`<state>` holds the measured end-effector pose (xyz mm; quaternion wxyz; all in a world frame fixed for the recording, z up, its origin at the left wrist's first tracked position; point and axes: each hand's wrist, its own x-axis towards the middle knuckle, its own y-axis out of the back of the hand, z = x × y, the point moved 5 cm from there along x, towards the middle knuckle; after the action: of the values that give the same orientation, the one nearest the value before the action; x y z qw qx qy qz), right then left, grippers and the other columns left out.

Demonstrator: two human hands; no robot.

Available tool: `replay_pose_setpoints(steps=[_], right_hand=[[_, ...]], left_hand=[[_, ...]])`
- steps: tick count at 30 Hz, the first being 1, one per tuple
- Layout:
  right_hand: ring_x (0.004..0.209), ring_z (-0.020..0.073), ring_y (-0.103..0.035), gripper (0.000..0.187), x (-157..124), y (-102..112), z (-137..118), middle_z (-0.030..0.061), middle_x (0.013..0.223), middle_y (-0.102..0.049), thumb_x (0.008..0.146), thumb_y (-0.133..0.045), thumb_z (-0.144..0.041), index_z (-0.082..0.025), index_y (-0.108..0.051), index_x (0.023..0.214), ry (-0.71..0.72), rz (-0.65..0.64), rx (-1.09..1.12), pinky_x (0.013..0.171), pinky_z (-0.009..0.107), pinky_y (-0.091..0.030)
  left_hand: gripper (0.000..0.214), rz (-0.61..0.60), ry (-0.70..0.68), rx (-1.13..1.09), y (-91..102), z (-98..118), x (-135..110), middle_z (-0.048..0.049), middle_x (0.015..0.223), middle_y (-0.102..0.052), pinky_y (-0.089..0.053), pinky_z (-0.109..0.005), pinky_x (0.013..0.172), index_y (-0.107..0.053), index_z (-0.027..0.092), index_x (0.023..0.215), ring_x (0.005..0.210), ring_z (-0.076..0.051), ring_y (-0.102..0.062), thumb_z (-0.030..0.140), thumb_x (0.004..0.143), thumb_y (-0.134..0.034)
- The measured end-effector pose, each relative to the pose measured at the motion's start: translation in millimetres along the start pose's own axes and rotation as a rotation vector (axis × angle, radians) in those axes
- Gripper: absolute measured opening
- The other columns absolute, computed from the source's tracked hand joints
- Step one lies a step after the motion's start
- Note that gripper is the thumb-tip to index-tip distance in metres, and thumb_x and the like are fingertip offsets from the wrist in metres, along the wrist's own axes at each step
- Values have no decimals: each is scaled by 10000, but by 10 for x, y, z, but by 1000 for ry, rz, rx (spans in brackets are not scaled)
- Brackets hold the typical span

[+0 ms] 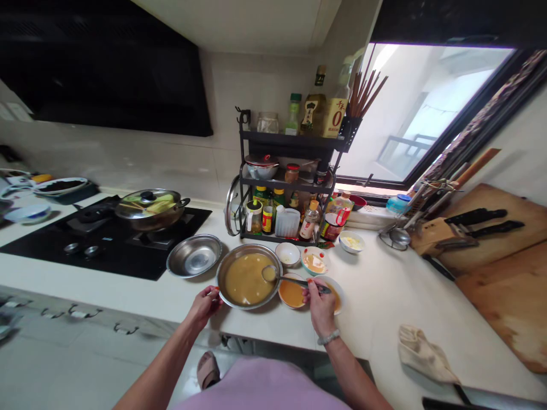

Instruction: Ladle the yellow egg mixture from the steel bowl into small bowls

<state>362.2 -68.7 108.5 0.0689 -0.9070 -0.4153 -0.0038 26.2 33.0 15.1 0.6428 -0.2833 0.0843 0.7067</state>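
A wide metal bowl [220, 279] of yellowish-brown liquid stands on the counter in front of me. My left hand [205, 303] pinches its left rim. My right hand [320, 302] grips the dark handle of a ladle [294, 279], whose scoop is at the right side of the bowl with some liquid in it. Just under the ladle sits a small bowl of orange liquid [291, 294]. Another bowl [339, 294] is partly hidden behind my right hand. Behind them are a small white bowl [288, 254] and a bowl with red marks [315, 261], which holds pale orange contents.
Left of the large bowl is a second metal bowl [194, 256]. A lidded pan [149, 209] rests on the black cooktop [106, 250]. Behind stands a black spice rack [290, 139] with bottles. To the right are a knife block [431, 234], cutting boards [508, 273] and a cloth [425, 353].
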Motion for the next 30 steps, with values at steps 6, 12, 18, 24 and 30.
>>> replay_pose_setpoints(steps=[6,12,18,24,30], right_hand=[[409,153,-557,355,128,168,-122,25,524,-648,699,-716,-505,-166,-626,753,-11,79,88,375,251,-450],[388,138,-541,351,369,542,-301,3,516,-640,670,-748,-465,-154,-629,783,65,255,98,384,251,-453],[396,138,-559,365,560,865,-286,-11,512,-624,717,-710,-480,-143,-630,830,175,354,-54,414,256,-486],[522,149,-623,304,506,881,-258,45,738,-684,863,-569,-433,-159,-678,939,462,175,-384,523,293,-556],[822,210,-671,213,236,654,-505,94,946,-678,914,-511,-263,-206,-714,951,791,-62,-481,625,319,-589]], left_hand=[[210,9,-5,-2,5,-3,4,52,495,-542,-432,-191,432,-499,186,700,400,-92,-543,197,664,-706],[201,20,-7,10,7,0,6,43,507,-551,-437,-196,434,-509,183,709,401,-93,-545,198,682,-707],[177,15,-6,11,4,5,-4,41,493,-554,-414,-189,420,-517,180,713,393,-92,-535,188,689,-692],[194,-1,6,-2,13,-12,13,39,495,-570,-408,-187,425,-522,177,730,394,-92,-536,193,667,-705],[195,-5,16,-8,2,-3,4,44,484,-565,-423,-190,440,-514,181,738,397,-93,-540,187,669,-696]])
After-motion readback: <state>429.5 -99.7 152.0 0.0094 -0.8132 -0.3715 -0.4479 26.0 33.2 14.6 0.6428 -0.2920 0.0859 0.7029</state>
